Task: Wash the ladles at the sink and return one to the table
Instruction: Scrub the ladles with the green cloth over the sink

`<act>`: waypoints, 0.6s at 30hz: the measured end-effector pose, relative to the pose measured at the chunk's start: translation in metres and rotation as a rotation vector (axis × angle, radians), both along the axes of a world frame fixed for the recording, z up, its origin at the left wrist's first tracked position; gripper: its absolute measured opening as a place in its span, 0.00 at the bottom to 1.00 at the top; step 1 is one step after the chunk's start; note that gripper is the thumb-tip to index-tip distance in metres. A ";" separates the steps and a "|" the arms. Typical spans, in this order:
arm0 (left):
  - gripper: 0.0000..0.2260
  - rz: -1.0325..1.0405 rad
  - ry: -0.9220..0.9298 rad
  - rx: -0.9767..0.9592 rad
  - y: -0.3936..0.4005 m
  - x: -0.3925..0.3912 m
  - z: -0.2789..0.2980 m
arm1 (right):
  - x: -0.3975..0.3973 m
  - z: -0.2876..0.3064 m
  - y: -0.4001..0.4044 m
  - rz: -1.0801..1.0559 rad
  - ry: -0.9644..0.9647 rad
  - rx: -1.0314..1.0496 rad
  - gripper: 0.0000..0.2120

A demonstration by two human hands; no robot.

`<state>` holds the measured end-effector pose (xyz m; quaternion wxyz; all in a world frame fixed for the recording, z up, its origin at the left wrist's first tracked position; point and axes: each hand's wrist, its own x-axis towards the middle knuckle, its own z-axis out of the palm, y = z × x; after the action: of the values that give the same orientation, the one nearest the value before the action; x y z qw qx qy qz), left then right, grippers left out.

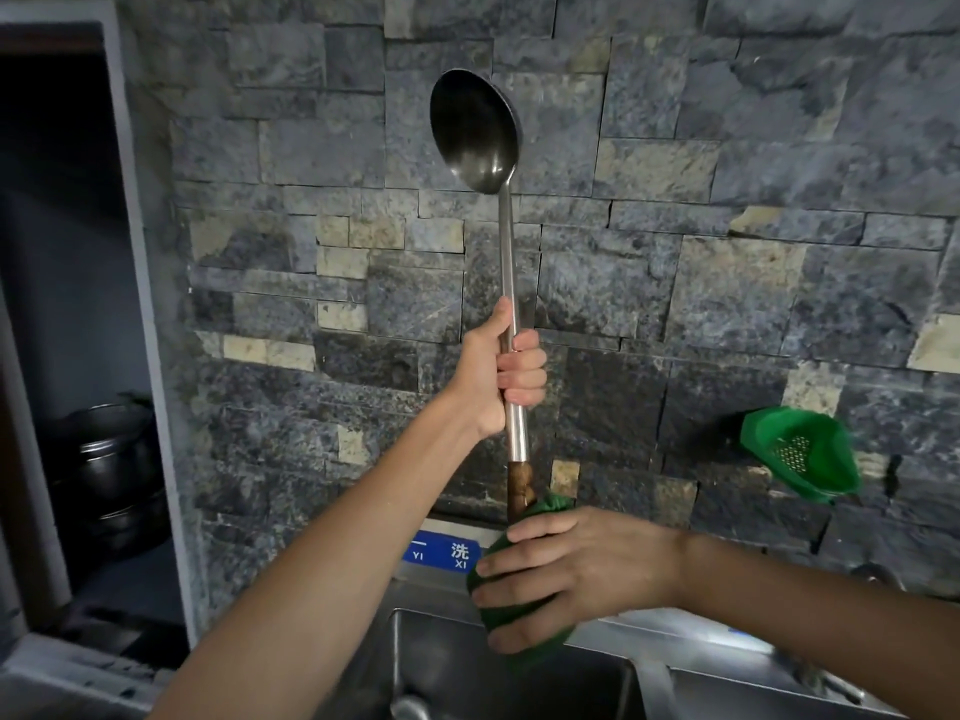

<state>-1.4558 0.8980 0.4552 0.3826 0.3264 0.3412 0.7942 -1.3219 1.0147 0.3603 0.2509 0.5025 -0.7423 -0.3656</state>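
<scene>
Left hand (506, 374) grips upright ladle (511, 283), right hand (566, 574) clutches green cloth (519, 621) beside "YI XI" label (441, 553).

The ladle (475, 129) looked like polished metal, its bowl dark and glossy with a soft sheen, its long shaft smooth and bright. The near end of its handle (519, 485) was brown, seemingly wood, with a worn, mottled surface. A green scouring cloth (501, 623) wrapped round that end looked matt and coarse. The wall (727, 226) behind was rough, split-faced stone in grey and tan blocks. On the right, a green strainer (800, 454) appeared to be glossy plastic. The sink (675, 662) was brushed steel, and the blue label (441, 550) looked smooth.
</scene>
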 end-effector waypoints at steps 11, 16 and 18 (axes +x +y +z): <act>0.27 -0.671 -0.158 0.378 -0.011 -0.008 -0.012 | -0.007 0.027 0.002 0.082 0.169 -0.249 0.19; 0.34 -0.636 -0.119 0.281 -0.004 -0.005 -0.034 | -0.024 0.036 0.014 -0.032 0.220 -0.254 0.17; 0.33 -0.540 -0.126 0.224 -0.003 -0.002 -0.036 | -0.024 0.035 0.016 -0.051 0.245 -0.242 0.16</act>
<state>-1.4578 0.8949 0.4189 0.5619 0.3955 0.1277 0.7152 -1.3460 1.0303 0.3954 0.3887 0.4014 -0.7571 -0.3383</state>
